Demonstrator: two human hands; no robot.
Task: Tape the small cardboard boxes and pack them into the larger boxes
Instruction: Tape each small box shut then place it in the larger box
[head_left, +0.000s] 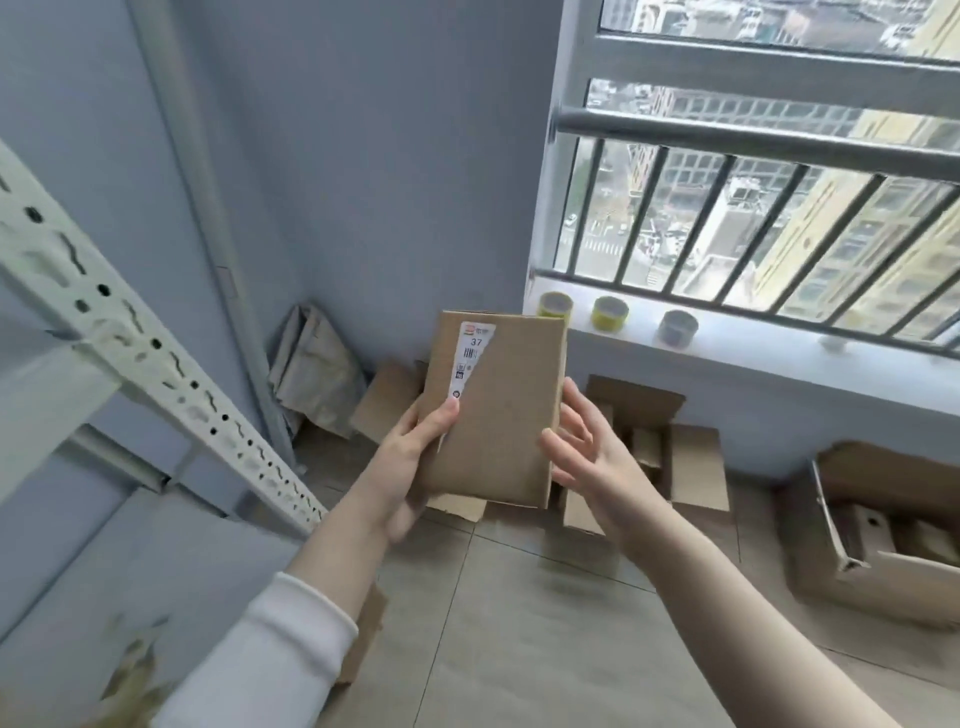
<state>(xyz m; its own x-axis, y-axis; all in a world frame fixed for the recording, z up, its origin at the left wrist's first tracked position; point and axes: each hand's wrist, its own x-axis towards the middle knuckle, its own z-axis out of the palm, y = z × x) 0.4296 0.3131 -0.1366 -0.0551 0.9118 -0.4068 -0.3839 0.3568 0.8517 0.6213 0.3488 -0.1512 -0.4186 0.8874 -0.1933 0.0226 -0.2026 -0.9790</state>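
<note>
While it is held in the air in front of the person, the small cardboard box (498, 410) stands upright with its broad face toward them. A white label (470, 358), printed with "37" and a barcode, runs down the upper left of that face.

The left hand (410, 457) grips the box at its lower left edge. Its thumb presses on the front face just below the label, and its fingers are hidden behind. A white sleeve (270, 639) covers that forearm.

The right hand (592, 457) is open, fingers straight and spread, just beside the box's right edge. Contact cannot be confirmed.

Below and behind the box, a larger box (696, 467) sits on the tiled floor (545, 623) with flaps open and smaller boxes inside. A second larger box (883, 582), also open, sits farther right by the wall.

Three tape rolls stand in a row on the window sill (753, 343): two yellow (556, 304) (610, 312) and one grey (678, 327). A white slotted shelving rack (130, 332) occupies the left side. Crumpled packaging (317, 374) lies in the corner.
</note>
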